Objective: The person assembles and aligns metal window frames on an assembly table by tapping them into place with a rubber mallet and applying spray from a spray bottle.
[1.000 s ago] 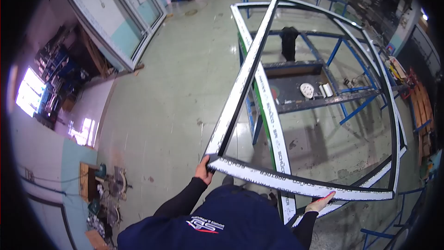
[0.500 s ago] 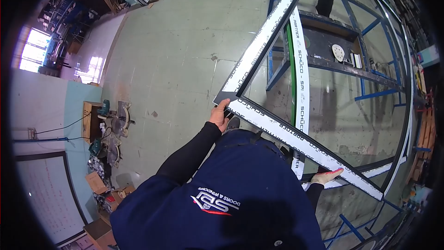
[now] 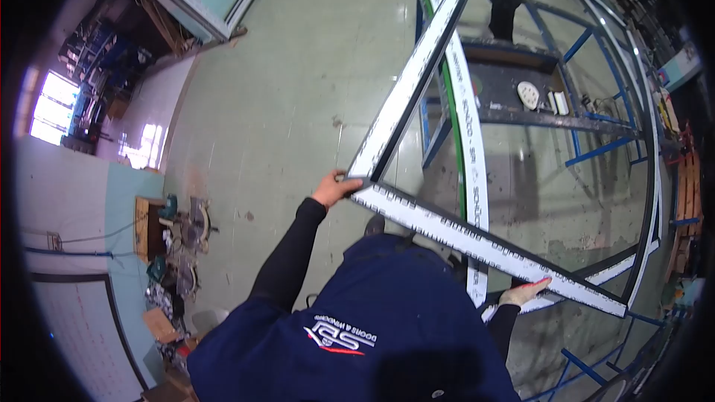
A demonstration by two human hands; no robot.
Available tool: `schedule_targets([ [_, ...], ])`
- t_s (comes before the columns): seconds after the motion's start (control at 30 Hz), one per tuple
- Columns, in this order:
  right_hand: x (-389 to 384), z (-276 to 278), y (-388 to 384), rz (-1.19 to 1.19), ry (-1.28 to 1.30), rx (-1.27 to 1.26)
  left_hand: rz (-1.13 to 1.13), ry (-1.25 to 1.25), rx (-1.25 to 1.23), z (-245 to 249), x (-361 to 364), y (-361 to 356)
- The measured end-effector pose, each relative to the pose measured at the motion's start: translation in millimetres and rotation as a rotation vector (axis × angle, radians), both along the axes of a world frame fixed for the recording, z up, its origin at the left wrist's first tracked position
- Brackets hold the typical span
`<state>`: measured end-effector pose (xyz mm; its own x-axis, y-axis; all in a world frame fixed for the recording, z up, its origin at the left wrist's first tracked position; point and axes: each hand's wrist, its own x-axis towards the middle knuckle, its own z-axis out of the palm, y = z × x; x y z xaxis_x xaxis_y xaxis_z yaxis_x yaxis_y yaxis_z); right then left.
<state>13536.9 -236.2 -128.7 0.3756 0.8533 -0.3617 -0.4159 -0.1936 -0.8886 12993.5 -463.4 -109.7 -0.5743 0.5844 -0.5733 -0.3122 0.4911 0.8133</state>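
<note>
A large black frame [image 3: 454,233] carries white tape printed with "SCHÜCO" and "PARTNER". My left hand [image 3: 335,189] grips its near left corner, with the fingers partly hidden by the profile. Farther right, my right hand [image 3: 525,292] holds the near bar of the frame, fingertips along its edge. Beneath the frame, a second taped profile [image 3: 468,130] with a green side runs lengthwise. It passes under the near bar between my hands.
A blue metal stand [image 3: 521,114] is behind the frame, with a pale disc [image 3: 528,95] on its shelf. Saws [image 3: 195,227] stand at the left by a wooden box [image 3: 147,228]. A whiteboard [image 3: 82,335] is at lower left.
The near left corner of the frame has shifted left and slightly down in view, with my left hand on it. My right hand is slightly lower. The surroundings have shifted in view.
</note>
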Motion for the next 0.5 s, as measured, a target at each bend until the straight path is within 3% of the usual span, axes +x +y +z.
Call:
schedule_targets([
  [0.03,1,0,2,0.02,0.011,0.019,-0.089,0.131,-0.078,-7,-7,5],
  [0.2,-5,16,-2,-0.029,-0.003,-0.008,-0.324,0.334,-0.212,13,-14,33],
  [0.3,-2,14,-2,-0.012,0.031,-0.01,-0.37,0.402,-0.217,23,-8,43],
  [0.5,-2,11,0,-0.044,-0.01,0.021,-0.247,0.507,-0.266,25,7,45],
])
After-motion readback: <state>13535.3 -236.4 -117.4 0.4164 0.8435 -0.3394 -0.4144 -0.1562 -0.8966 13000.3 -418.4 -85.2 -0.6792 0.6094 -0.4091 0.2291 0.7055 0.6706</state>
